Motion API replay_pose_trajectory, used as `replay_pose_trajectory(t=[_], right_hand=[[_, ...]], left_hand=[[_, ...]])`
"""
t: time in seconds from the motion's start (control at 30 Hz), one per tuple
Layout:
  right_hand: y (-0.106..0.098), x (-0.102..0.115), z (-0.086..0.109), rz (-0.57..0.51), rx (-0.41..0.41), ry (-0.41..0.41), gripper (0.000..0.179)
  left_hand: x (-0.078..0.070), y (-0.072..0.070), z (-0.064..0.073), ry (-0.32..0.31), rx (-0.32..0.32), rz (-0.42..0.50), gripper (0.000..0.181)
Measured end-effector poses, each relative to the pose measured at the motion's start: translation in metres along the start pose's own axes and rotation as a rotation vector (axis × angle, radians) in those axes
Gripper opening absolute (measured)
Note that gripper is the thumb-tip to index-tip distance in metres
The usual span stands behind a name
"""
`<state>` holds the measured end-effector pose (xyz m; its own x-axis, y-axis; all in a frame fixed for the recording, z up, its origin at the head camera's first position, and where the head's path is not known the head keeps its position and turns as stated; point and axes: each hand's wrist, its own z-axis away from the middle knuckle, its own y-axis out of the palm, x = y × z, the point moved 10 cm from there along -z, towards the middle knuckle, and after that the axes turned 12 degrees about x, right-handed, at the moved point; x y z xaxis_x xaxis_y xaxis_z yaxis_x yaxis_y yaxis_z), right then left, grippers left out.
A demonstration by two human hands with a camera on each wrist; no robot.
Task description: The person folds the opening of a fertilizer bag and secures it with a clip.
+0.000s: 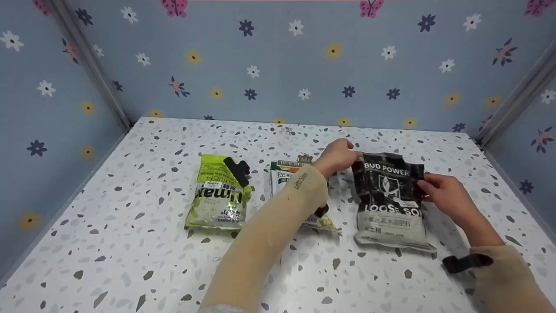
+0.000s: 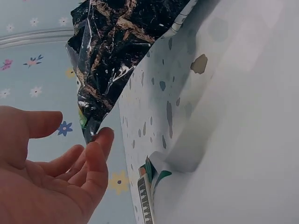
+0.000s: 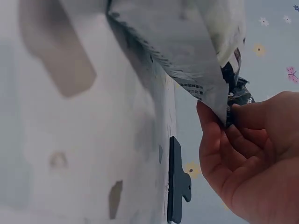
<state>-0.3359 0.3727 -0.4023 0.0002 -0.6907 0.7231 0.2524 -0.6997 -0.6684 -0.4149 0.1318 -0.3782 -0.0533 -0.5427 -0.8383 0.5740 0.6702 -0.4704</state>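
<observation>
A black and grey soil-additive bag [image 1: 388,195] labelled BUD POWER lies at the right of the table. My left hand [image 1: 338,154] is at its upper left corner. In the left wrist view the fingertips touch the crumpled black corner, while the thumb stands apart. On the bag's right edge, my right hand [image 1: 447,195] pinches the edge between thumb and fingers. Its grey side [image 3: 182,46] shows close up in the right wrist view. My left sleeve partly covers a white and green bag [image 1: 278,180].
A lime green bag [image 1: 217,204] with a black clip [image 1: 236,171] lies to the left. Beyond my right hand, another black clip [image 3: 175,182] is on the speckled table [image 1: 152,252]. Flowered panels [image 1: 278,56] enclose the back and sides.
</observation>
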Motion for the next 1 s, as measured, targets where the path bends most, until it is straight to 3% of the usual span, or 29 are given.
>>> replay_pose_trajectory(t=[0.4,0.6,1.0], right_hand=[[-0.010,0.003,0.004,-0.023,-0.012,0.003,0.034],[-0.011,0.005,0.007,-0.028,-0.013,-0.010,0.031],[-0.018,0.016,0.014,-0.019,-0.010,-0.038,0.028]], left_hand=[[-0.004,-0.015,0.003,0.060,-0.104,0.123,0.016],[-0.011,-0.020,0.006,0.102,-0.138,0.118,0.006],[-0.025,-0.026,0.014,0.165,-0.138,0.037,0.008]])
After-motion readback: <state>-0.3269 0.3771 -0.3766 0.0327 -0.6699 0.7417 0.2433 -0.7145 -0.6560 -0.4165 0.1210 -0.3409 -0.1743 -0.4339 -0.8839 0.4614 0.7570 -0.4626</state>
